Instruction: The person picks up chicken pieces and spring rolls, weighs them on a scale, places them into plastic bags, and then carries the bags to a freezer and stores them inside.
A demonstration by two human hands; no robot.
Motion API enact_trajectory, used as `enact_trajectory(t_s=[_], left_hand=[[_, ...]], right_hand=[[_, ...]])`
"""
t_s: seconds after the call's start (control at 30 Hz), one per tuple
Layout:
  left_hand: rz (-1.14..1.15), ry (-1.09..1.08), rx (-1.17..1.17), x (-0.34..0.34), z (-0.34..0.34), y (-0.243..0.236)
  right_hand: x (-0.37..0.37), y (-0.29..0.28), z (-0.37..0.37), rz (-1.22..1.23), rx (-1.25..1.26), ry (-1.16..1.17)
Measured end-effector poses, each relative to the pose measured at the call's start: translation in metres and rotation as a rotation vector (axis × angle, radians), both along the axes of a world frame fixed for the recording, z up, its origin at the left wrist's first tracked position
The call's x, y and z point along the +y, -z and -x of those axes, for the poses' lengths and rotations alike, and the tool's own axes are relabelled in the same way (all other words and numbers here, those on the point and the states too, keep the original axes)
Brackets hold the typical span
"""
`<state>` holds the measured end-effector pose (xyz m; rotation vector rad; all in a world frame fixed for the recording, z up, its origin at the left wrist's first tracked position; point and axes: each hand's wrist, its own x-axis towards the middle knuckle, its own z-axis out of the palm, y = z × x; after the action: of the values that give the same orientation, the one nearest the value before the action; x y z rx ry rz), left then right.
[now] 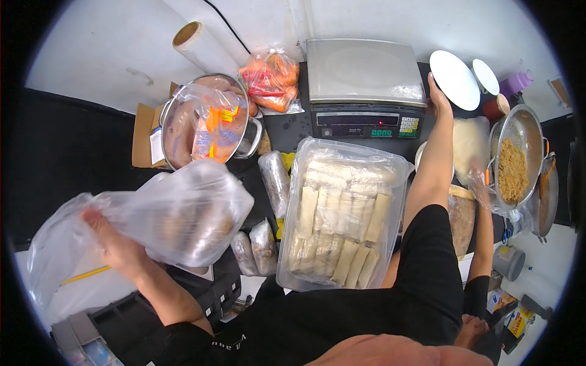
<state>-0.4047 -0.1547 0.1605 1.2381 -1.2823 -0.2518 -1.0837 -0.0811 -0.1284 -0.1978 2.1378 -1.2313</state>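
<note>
Black counter (285, 126) holds printed packaging (216, 125); left hand (117, 244) grips plastic bag (180, 210), right hand (439, 99) plate (455, 80).

Tub (395, 210), scale (360, 70): gap seemingly narrow

Head-worn fisheye view, near, steeply downward onto black worktop (282, 129)

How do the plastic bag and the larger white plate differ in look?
The plastic bag is partly see-through; the larger white plate is opaque. The bag is wrinkled and loose; the plate is smooth and rounded. The bag looks larger than the plate. Both are handled: left hand on the bag, right hand at the plate's edge.
</note>
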Motion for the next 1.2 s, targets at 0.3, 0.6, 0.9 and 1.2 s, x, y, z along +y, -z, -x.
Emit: enact_trajectory(t_s=[0.3,0.6,0.9,1.2], left_hand=[[-0.067,0.491,-0.158,-0.003,0.08,-0.002],[0.053,0.923,-0.405,-0.006,0.153,-0.024],[0.198,0.674,-0.372,0.008,0.091,0.052],[-0.892,0.661,-1.201,-0.005,-0.006,0.3]], right_hand=[[0.004,-0.258,-0.336,0.602,0.851,-1.196],[-0.048,-0.243,-0.426,0.694,0.633,-0.771],[-0.09,-0.224,-0.316,1.192,-0.465,-0.449],[-0.058,-0.337,-0.252,0.549,0.616,-0.235]])
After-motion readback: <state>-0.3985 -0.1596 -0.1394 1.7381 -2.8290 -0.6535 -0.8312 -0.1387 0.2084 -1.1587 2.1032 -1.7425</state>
